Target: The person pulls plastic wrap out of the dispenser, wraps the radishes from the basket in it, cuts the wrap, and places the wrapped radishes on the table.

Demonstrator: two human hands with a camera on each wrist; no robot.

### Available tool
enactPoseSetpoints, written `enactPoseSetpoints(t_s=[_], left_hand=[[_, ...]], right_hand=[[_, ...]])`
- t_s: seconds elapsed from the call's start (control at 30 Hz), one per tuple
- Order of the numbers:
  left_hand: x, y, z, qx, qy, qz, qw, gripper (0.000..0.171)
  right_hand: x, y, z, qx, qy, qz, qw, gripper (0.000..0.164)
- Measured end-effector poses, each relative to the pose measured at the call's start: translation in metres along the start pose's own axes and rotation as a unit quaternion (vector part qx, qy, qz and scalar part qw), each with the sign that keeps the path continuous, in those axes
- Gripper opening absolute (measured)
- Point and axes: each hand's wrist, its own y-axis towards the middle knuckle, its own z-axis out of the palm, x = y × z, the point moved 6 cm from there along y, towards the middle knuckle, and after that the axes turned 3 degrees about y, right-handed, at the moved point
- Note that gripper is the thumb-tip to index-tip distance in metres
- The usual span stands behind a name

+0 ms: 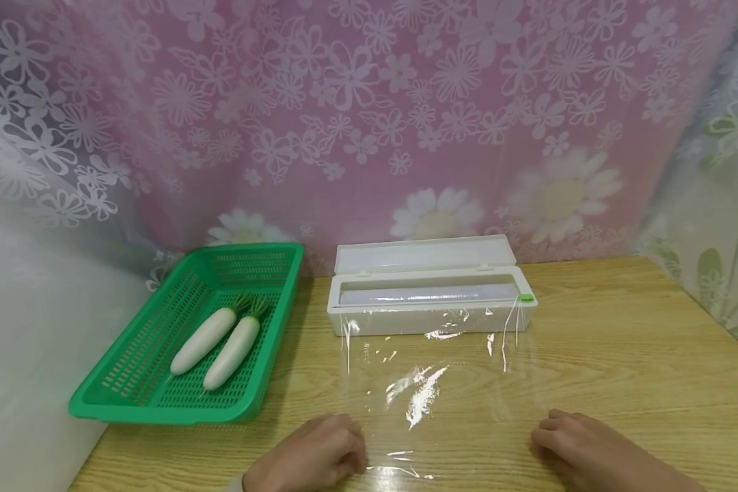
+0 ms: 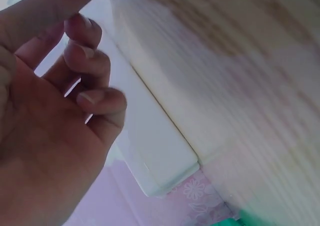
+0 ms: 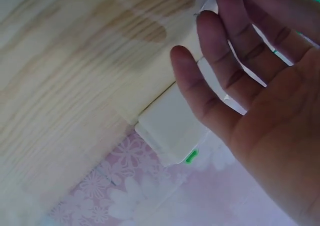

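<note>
A sheet of clear cling film (image 1: 423,400) stretches over the table from a white dispenser box (image 1: 375,322) towards me. My left hand (image 1: 313,454) pinches the film's near left corner, and my right hand (image 1: 590,451) grips its near right corner. Inside the box lies the film roll (image 1: 430,295), under a raised lid (image 1: 424,256). A green cutter slider (image 1: 525,297) sits at the right end of the box rim. In the left wrist view, the thumb and index tips run out of frame at the top; the other fingers curl loosely.
To the left, a green plastic basket (image 1: 277,342) holds two white radishes (image 1: 206,339) with trimmed green tops. Everything stands on a wood-grain table (image 1: 621,342). A pink flowered curtain (image 1: 357,150) hangs right behind the box.
</note>
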Motion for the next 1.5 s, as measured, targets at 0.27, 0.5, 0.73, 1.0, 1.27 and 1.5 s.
enactPoseSetpoints(t_s=[0.27,0.5,0.73,1.0,1.27,1.5], left_hand=[[0.000,-0.001,-0.005,0.011,-0.037,-0.032,0.9987,0.015],[0.003,-0.004,-0.020,-0.028,-0.036,-0.039,0.9982,0.008],[0.010,-0.011,-0.047,-0.059,-0.043,-0.065,0.9952,0.008],[0.018,-0.023,-0.091,-0.102,-0.036,-0.089,0.9901,0.009],[0.034,-0.036,-0.145,-0.156,-0.034,-0.125,0.9791,0.010],[0.050,-0.044,-0.176,-0.197,-0.016,-0.163,0.9665,0.010]], right_hand=[[0.002,0.001,-0.014,-0.062,-0.043,-0.046,0.996,0.039],[-0.001,-0.004,-0.012,-0.088,-0.109,-0.057,0.988,0.041],[-0.006,-0.008,-0.005,-0.042,-0.113,-0.025,0.992,0.055],[-0.009,-0.010,-0.002,-0.047,-0.080,-0.041,0.995,0.042],[-0.011,-0.008,0.002,-0.022,-0.062,-0.032,0.997,0.045],[-0.013,-0.009,0.005,-0.038,-0.074,-0.041,0.996,0.045]])
